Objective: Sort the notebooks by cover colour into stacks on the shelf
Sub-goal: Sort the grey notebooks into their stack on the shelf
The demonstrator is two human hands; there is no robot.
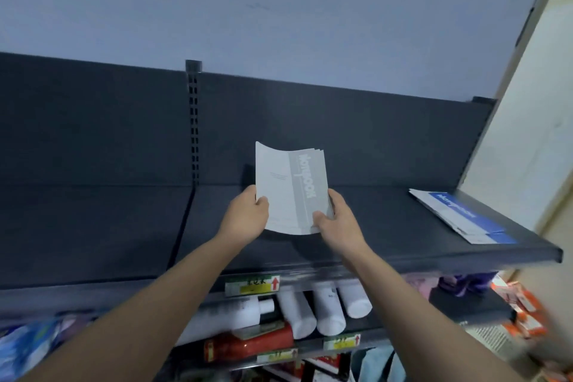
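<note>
A small bundle of grey-covered notebooks (pixel 290 186) is held tilted up above the middle of the dark top shelf (pixel 93 226). My left hand (pixel 246 215) grips its lower left edge, thumb on the cover. My right hand (pixel 336 219) grips its lower right corner. A stack of blue-and-white notebooks (pixel 459 215) lies flat on the shelf at the far right, near the front edge.
A slotted upright (pixel 193 124) divides the shelf's back panel. Below the shelf lie white bottles (pixel 325 307), a red bottle (pixel 248 346) and price tags (pixel 251 285). Orange boxes (pixel 517 304) sit lower right. A cream wall (pixel 533 133) bounds the right side.
</note>
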